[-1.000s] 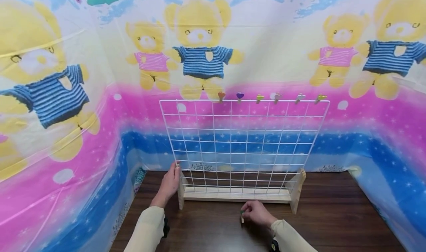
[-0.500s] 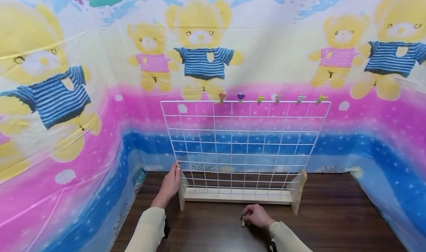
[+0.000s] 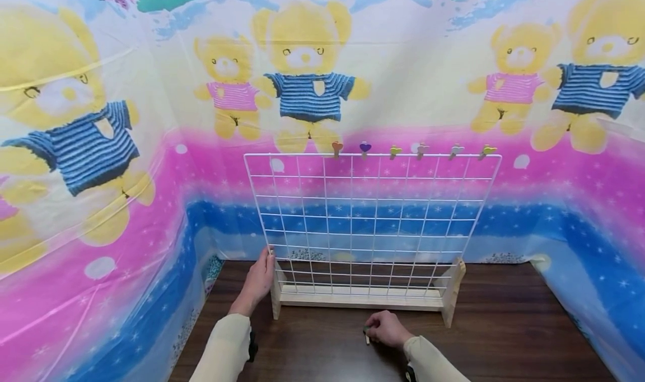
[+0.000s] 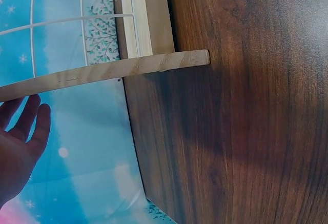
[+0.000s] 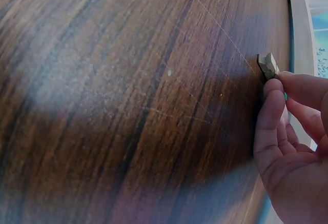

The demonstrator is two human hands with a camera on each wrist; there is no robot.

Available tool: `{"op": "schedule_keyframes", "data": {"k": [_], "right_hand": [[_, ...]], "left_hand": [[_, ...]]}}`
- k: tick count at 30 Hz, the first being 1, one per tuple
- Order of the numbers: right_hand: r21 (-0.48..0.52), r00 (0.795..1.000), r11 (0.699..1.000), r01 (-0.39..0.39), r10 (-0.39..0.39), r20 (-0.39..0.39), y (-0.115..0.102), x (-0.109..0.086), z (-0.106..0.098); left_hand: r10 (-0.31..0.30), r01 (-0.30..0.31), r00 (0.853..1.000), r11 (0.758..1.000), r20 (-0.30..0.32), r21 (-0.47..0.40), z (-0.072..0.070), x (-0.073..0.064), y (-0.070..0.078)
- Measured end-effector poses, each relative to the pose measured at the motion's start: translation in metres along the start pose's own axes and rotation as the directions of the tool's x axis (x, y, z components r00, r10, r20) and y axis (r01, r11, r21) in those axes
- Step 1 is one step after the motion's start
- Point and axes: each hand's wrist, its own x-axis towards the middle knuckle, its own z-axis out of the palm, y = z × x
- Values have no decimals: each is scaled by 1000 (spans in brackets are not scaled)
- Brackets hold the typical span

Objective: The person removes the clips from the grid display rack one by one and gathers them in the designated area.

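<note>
A white wire grid (image 3: 374,219) stands upright in a pale wooden stand (image 3: 360,299). My left hand (image 3: 258,278) rests against the stand's left upright. In the left wrist view its fingers (image 4: 38,131) lie nearly straight, with tips right at the upright's outer side. In front of the stand, my right hand (image 3: 388,330) pinches a small wooden clothespin (image 5: 267,65) between thumb and finger. A bit of green shows on the clothespin beside the fingers, which hide most of it. Its wooden end points toward the camera, low over the tabletop.
Along the grid's top bar sit several clothespins with coloured heads, among them an orange one (image 3: 336,148), a purple heart (image 3: 365,148) and a yellow one (image 3: 487,150). Dark brown table (image 3: 504,326) lies under everything. A bear-print cloth (image 3: 418,79) hangs behind and at the sides.
Over the last second my right hand has come slightly down and toward the camera with the clothespin. My left hand has stayed at the upright.
</note>
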Motion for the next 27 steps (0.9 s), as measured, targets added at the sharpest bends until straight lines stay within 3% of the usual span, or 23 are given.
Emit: {"op": "schedule_keyframes", "data": {"k": [10,16,27], "right_hand": [[-48,1000,999,4,-4,5,0,0,0],[-99,1000,995,18,-18,0,-5,-3,-8],[-184,997,981,63,-54,56,-45,-6,-41]], "left_hand": [[-18,18,1000,1000,4,-17,0,0,1],[5,-5,1000,1000,-4,-11,1,-1,0],[26,-26,999,1000,-24,-4,0,-1,0]]}}
